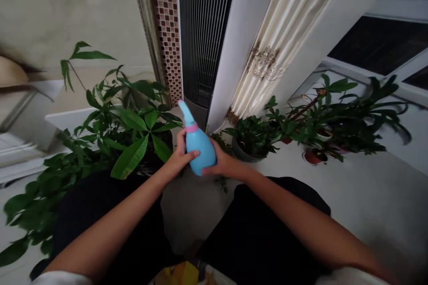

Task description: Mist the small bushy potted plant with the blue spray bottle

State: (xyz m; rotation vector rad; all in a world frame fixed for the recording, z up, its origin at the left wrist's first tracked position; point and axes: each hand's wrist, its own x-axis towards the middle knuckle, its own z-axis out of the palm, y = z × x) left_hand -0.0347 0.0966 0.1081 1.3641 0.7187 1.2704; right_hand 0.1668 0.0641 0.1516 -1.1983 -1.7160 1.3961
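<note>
Light-blue plastic spray bottle w/ pink collar [199, 149] held upright btwn both hands: left hand [180, 158] & right hand [223, 164] wrapped round, pressed on its belly.

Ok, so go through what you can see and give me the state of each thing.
Spray bottle: tilted, nozzle up, held in both hands
Left hand: wrapped around bottle
Right hand: cupping bottle's lower end
Curtain: hanging, gathered
Leafy plant: upright, leaves spread
Red pot: upright on floor
</note>
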